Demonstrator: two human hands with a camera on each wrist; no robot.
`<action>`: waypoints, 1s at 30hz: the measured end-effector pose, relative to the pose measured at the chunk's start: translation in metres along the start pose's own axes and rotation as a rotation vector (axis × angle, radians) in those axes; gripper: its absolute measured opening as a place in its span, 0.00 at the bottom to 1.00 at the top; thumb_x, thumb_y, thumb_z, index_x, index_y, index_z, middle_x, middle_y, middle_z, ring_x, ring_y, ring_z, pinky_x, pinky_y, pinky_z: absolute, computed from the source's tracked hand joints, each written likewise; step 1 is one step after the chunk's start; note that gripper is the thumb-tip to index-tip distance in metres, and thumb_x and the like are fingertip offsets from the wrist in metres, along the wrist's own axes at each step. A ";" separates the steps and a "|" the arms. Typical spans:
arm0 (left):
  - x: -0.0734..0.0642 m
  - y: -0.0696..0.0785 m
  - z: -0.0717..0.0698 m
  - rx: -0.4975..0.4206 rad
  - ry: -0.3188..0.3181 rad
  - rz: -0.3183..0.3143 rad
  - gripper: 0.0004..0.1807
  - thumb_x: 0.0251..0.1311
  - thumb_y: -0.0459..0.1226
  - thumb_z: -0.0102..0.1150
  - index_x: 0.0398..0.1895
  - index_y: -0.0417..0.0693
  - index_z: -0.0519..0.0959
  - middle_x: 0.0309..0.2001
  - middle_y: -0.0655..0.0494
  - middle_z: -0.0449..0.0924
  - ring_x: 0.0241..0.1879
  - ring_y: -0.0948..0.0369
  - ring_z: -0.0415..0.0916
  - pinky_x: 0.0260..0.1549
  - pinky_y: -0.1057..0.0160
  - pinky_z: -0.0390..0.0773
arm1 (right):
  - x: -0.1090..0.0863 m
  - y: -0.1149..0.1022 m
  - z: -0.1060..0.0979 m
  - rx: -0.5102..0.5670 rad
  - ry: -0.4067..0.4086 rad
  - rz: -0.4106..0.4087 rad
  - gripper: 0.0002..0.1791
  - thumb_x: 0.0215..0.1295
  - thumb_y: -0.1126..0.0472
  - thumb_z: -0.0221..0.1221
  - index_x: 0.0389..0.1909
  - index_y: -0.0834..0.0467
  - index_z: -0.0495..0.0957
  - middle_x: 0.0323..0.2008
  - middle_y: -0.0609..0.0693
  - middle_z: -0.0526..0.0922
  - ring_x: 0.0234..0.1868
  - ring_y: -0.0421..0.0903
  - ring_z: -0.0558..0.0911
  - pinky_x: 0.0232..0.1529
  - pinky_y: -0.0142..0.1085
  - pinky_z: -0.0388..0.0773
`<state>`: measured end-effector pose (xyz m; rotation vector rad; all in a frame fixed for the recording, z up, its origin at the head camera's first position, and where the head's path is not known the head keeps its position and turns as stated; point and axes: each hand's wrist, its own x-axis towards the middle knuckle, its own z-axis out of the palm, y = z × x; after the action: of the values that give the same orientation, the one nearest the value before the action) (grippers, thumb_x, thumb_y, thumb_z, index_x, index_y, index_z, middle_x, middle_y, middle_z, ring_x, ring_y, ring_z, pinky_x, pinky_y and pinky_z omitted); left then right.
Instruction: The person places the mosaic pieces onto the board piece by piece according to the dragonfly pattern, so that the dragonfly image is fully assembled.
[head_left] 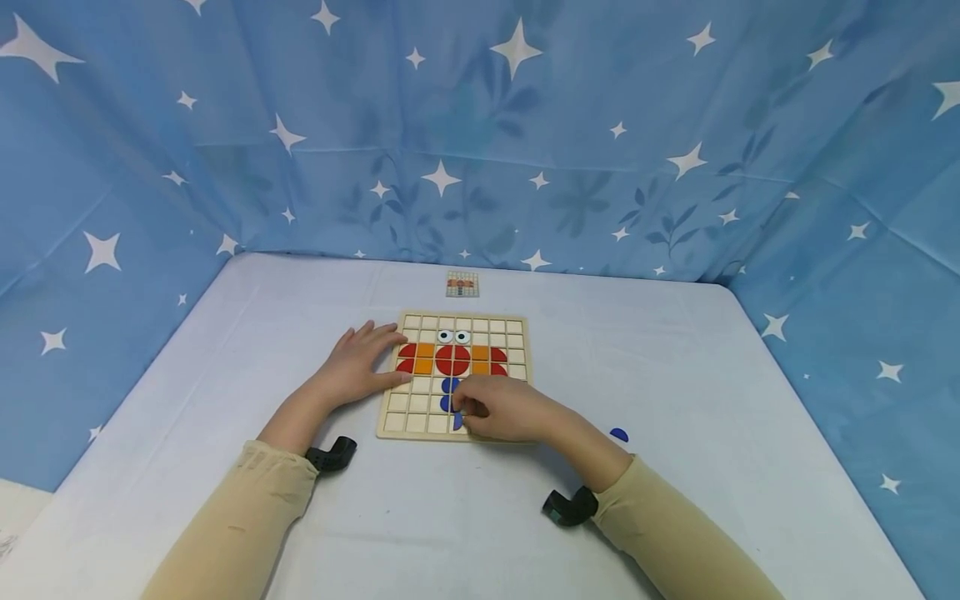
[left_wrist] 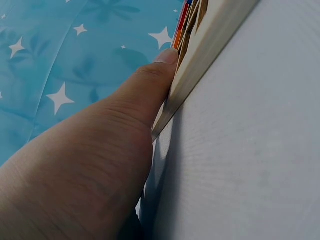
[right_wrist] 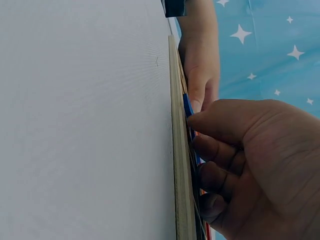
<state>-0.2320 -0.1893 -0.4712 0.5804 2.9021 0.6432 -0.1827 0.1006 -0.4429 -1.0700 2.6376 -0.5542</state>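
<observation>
A square wooden grid board [head_left: 399,423] lies on the table. My left hand [head_left: 356,364] rests at its left side, fingers spread, thumb [left_wrist: 162,67] on the edge. My right hand [head_left: 510,408] is bent over the lower middle cells, its curled thumb and fingertips at a blue piece [head_left: 457,422]; in the right wrist view the thumb [right_wrist: 220,120] meets a blue piece [right_wrist: 188,104]. Above it are blue rounded pieces [head_left: 449,386], partly hidden by the hand. Red quarter-circle pieces [head_left: 452,360], orange squares [head_left: 423,358] and two eye pieces [head_left: 453,337] fill cells higher up.
A small pattern card [head_left: 462,284] lies behind the board. One loose blue half-circle piece [head_left: 618,434] lies on the white table [head_left: 465,517], beside the right forearm. A blue star-patterned curtain [head_left: 450,125] stands around the back and sides.
</observation>
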 end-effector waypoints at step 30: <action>0.001 0.000 -0.001 -0.008 -0.005 0.000 0.40 0.58 0.63 0.61 0.70 0.56 0.69 0.77 0.49 0.57 0.78 0.41 0.42 0.75 0.36 0.36 | 0.002 -0.002 0.004 -0.052 0.010 -0.027 0.04 0.68 0.52 0.60 0.41 0.41 0.78 0.36 0.35 0.75 0.33 0.34 0.74 0.32 0.28 0.73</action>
<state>-0.2333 -0.1891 -0.4700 0.5801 2.8940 0.6515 -0.1814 0.0968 -0.4458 -1.1217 2.6634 -0.5005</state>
